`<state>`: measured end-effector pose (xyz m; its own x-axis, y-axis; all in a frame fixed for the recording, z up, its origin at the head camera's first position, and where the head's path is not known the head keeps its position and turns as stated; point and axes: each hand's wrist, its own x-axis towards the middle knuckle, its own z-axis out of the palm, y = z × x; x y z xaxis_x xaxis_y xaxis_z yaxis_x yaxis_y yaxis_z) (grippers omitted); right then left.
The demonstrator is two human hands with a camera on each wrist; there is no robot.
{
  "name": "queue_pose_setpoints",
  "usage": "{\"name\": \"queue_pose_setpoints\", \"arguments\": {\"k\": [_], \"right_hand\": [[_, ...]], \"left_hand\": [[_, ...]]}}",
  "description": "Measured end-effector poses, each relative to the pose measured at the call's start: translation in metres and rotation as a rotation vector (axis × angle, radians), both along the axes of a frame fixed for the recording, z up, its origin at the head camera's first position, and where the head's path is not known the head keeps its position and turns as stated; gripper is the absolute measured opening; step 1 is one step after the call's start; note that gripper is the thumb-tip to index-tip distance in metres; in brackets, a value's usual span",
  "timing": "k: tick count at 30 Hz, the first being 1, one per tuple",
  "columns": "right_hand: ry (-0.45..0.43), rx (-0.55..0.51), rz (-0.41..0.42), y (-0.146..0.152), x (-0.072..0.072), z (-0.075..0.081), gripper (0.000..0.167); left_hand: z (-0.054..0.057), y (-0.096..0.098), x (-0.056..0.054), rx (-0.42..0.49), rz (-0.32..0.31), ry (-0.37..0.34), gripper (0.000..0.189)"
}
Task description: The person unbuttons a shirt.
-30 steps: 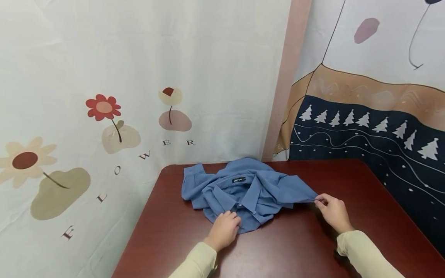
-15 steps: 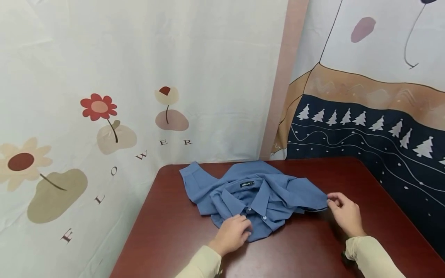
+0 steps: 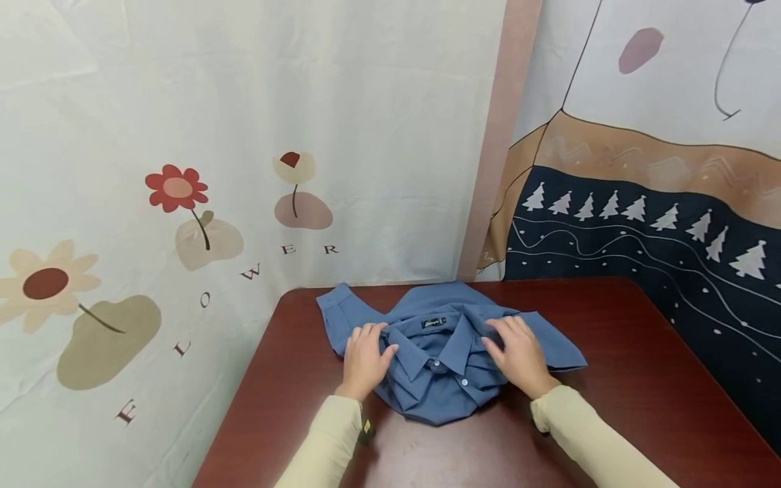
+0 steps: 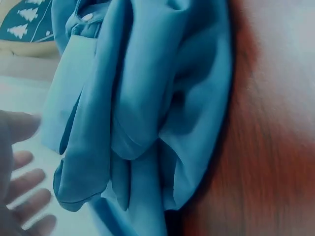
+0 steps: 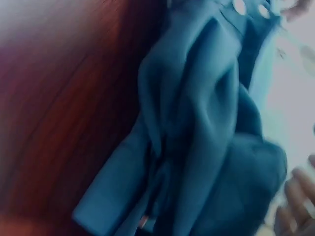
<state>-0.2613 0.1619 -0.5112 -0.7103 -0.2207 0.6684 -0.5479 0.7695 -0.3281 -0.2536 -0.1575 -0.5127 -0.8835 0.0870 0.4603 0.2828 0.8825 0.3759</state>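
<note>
A blue collared shirt (image 3: 427, 400) lies bunched on the table, its collar (image 3: 459, 346) facing up and a dark label (image 3: 434, 322) inside the neck. My left hand (image 3: 364, 359) is over the shoulder at the left of the collar, thumb spread from the fingers. Over the opposite shoulder is my right hand (image 3: 518, 352), its fingers relaxed and spread. In the left wrist view the fingers (image 4: 30, 184) show a gap from the cloth (image 4: 142, 78). The right wrist view is blurred, with fingers (image 5: 298, 199) at its edge beside the shirt (image 5: 197, 123).
The shirt rests on a dark red wooden table (image 3: 293, 420) with rounded far corners. One sleeve (image 3: 342, 312) points to the back left, the other (image 3: 558, 346) to the right. A white flower-print curtain (image 3: 378, 135) and a tree-print cloth (image 3: 647, 237) hang behind.
My right hand has let go of the right sleeve end and moved left to the shoulder. My left hand has moved from the shirt's front up to the left shoulder. The shirt has shifted slightly right.
</note>
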Motion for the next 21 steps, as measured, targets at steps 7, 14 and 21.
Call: {"name": "queue_pose_setpoints", "arguments": {"k": [7, 14, 21], "right_hand": [[-0.166, 0.128, -0.167, -0.012, -0.018, -0.012, 0.032], [-0.368, 0.045, -0.102, 0.005, -0.013, -0.015, 0.007], [-0.534, 0.0, 0.164, 0.029, -0.007, 0.014, 0.021]], "left_hand": [[-0.005, 0.0, -0.005, -0.035, 0.051, -0.153, 0.05], [-0.007, -0.006, -0.005, -0.103, 0.019, -0.19, 0.036], [0.007, -0.009, -0.002, -0.023, -0.182, -0.12, 0.019]]}}
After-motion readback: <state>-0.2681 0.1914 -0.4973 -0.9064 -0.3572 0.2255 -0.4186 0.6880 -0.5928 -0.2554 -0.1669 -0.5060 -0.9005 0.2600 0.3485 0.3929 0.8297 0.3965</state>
